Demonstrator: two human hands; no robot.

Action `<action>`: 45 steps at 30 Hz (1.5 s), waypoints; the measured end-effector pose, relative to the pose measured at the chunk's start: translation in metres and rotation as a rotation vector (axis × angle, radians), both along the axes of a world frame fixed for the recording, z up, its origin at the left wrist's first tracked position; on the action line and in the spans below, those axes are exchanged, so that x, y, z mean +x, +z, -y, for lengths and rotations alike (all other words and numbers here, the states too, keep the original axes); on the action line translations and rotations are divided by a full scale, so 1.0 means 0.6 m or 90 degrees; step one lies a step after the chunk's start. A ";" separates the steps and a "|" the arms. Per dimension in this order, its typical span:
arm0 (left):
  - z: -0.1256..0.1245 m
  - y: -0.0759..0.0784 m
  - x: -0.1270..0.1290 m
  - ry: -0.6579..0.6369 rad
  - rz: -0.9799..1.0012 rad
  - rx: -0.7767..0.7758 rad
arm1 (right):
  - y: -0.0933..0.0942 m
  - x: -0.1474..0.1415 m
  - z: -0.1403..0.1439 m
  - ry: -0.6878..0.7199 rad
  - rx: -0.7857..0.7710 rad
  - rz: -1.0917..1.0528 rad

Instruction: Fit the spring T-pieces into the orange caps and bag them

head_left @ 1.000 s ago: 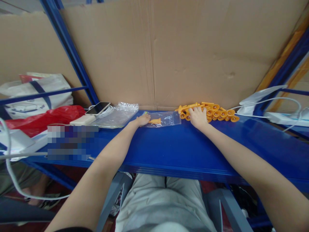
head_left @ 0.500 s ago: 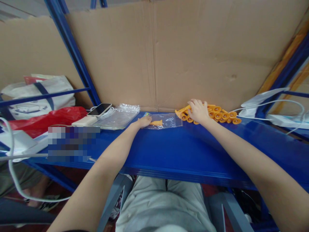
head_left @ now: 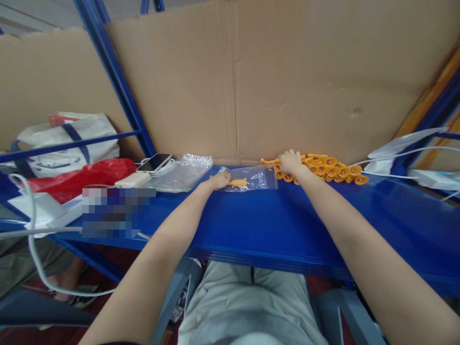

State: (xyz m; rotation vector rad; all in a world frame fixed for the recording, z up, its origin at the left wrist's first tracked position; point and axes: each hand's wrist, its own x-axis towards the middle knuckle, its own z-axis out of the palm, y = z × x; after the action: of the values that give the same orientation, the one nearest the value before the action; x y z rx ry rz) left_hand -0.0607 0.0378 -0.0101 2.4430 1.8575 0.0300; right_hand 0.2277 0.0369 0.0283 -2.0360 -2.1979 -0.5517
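So, head cam only: the right hand (head_left: 290, 162) is down on the left end of a pile of orange plastic pieces (head_left: 330, 171) against the cardboard wall (head_left: 287, 86), fingers curled in, but I can't tell if it's actually gripping one. The left hand (head_left: 220, 180) lies flat, pinning a clear zip bag (head_left: 251, 178) on the blue tabletop (head_left: 273, 220); one orange piece (head_left: 238, 182) sits inside. A phone (head_left: 154, 162) lies further left. Part of the left side is pixelated and no writing is readable.
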 end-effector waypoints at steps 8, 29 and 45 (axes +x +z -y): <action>0.019 0.013 0.009 0.039 0.014 -0.044 | 0.024 0.013 0.010 0.074 0.176 0.046; 0.019 0.014 0.009 0.031 0.039 -0.063 | 0.015 0.026 0.115 0.217 -0.017 -0.059; 0.012 0.006 0.002 0.002 0.006 -0.016 | -0.015 -0.040 0.090 0.091 -0.185 -0.587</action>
State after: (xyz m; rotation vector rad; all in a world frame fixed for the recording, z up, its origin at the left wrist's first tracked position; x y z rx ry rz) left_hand -0.0596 0.0307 -0.0066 2.4194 1.8458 0.0190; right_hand 0.2034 -0.0169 0.0190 -1.6802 -1.8391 0.6428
